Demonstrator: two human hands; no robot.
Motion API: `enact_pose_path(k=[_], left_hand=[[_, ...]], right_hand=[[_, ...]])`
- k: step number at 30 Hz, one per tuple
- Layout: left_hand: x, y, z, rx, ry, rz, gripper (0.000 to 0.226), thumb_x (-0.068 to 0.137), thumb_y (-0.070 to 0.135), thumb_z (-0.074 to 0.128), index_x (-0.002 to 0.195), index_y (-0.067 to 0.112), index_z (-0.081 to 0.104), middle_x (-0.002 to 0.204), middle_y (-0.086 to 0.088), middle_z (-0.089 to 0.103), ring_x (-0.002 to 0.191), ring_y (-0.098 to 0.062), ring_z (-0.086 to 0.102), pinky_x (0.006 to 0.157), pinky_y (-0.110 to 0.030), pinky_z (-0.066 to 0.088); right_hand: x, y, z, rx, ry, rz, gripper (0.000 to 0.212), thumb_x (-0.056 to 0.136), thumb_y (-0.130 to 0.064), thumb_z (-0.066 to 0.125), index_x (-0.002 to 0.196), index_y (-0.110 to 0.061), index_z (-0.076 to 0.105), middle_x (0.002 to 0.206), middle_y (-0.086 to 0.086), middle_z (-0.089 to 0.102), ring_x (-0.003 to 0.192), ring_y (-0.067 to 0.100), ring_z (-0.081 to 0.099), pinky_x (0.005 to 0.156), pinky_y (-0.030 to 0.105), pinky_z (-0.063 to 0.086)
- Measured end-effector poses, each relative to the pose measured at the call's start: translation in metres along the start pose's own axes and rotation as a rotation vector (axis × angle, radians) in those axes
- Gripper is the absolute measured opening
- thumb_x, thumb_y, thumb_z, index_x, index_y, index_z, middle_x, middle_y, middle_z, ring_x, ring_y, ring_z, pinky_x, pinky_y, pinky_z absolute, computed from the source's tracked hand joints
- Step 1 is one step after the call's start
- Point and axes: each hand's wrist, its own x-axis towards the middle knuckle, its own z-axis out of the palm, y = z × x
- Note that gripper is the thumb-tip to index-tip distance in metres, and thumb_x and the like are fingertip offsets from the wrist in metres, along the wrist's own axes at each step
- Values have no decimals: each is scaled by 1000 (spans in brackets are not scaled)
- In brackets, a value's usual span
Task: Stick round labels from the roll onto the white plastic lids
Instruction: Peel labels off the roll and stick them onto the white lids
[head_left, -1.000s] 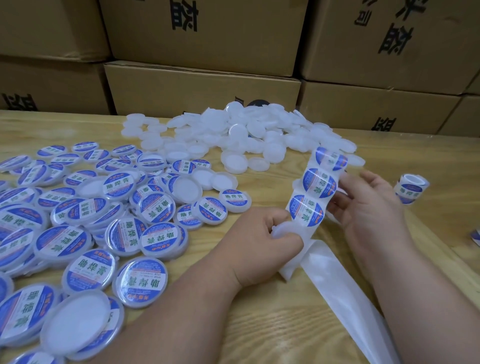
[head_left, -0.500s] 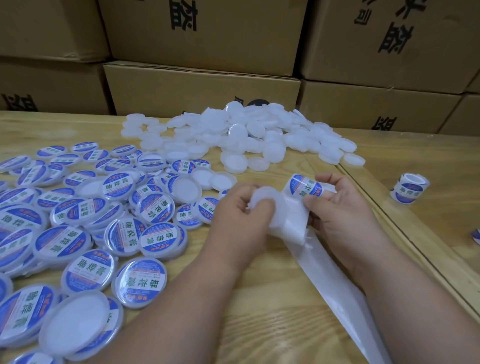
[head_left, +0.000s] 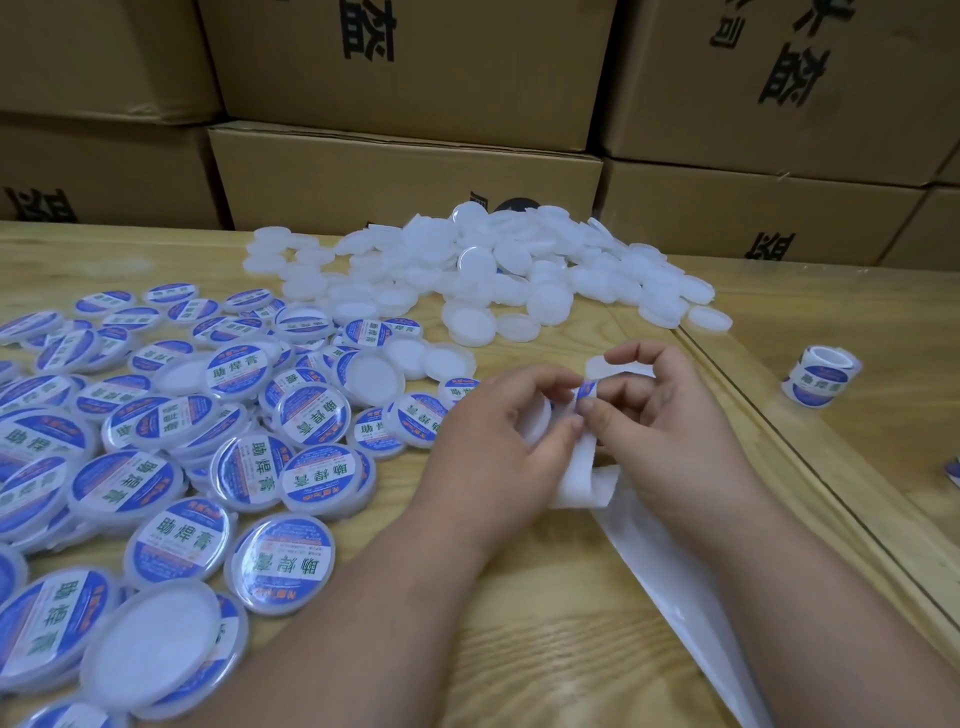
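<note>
1. One second before, the label strip (head_left: 576, 457) stood upright between the hands with three labels showing. At this moment it was pulled down and folded, and only one blue label (head_left: 587, 392) could be seen.
2. I think this means the person was peeling the next label off, so one more lid was about to be finished.
3. The left hand (head_left: 498, 447) had its fingers curled around a white lid (head_left: 537, 423) and part of the strip.
4. The right hand (head_left: 670, 431) pinched the blue label between thumb and finger; its other fingers were bent above.
5. The used backing tape (head_left: 670, 582) ran from the hands toward the lower right. It looked smooth, glossy and thin.
6. The bare lids (head_left: 493, 270) lay in a heap at the back of the wooden table (head_left: 545, 649); they were round, flat and milky white.
7. The finished lids (head_left: 171, 457) covered the left side, with shiny blue and white labels.
8. A small label roll (head_left: 820, 382) stood at the right, well apart from the hands.
9. Brown cardboard boxes (head_left: 405, 171) were stacked behind.
</note>
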Motion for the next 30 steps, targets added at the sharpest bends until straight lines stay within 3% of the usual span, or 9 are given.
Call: enact_pose_path(k=[3, 6, 10, 14, 21, 25, 30], left_hand=[[1, 0, -1, 20, 9, -20, 23, 86, 25, 78, 105, 38, 72, 104, 23, 68, 106, 3, 62, 92, -18, 47], [2, 0, -2, 55, 17, -13, 17, 88, 27, 77, 102, 36, 75, 101, 22, 69, 102, 6, 61, 85, -7, 42], [1, 1, -2, 23, 30, -20, 19, 88, 26, 76, 97, 42, 73, 97, 20, 70, 100, 5, 62, 84, -10, 44], [1, 1, -2, 12, 64, -16, 20, 89, 28, 75, 90, 47, 70, 94, 20, 70, 97, 4, 62, 80, -11, 45], [2, -1, -2, -27, 96, -63, 18, 89, 25, 75, 87, 43, 71, 94, 27, 68, 94, 5, 63, 77, -9, 46], [2, -1, -4, -97, 88, -104, 14, 89, 25, 75, 86, 38, 73, 89, 28, 70, 88, 7, 65, 73, -8, 47], [2, 1, -3, -93, 74, -118, 11, 87, 28, 78, 90, 38, 73, 91, 28, 70, 90, 6, 65, 78, -12, 48]], right_hand=[[-1, 0, 2, 9, -16, -16, 40, 78, -19, 67, 112, -35, 54, 97, 6, 74, 95, 33, 71, 87, 52, 56], [-1, 1, 2, -14, -21, -54, 38, 80, -15, 67, 112, -33, 56, 90, 1, 72, 86, 21, 69, 82, 41, 55], [-1, 3, 3, -17, -72, -95, 40, 91, 2, 64, 115, -28, 57, 89, -3, 71, 91, 16, 70, 82, 29, 54], [-1, 2, 4, -23, -96, -109, 42, 84, -9, 63, 119, -33, 59, 93, -5, 72, 92, 19, 70, 82, 24, 56], [-2, 1, 6, -9, -99, -120, 41, 82, -16, 66, 114, -41, 62, 96, -7, 74, 89, 15, 69, 81, 26, 56], [-1, 2, 7, 41, -107, -94, 37, 79, -13, 69, 112, -29, 62, 89, -4, 72, 90, 13, 69, 81, 27, 57], [-1, 5, 8, 70, -94, -42, 23, 79, -8, 68, 91, -23, 55, 83, -1, 70, 82, 16, 66, 83, 35, 54]])
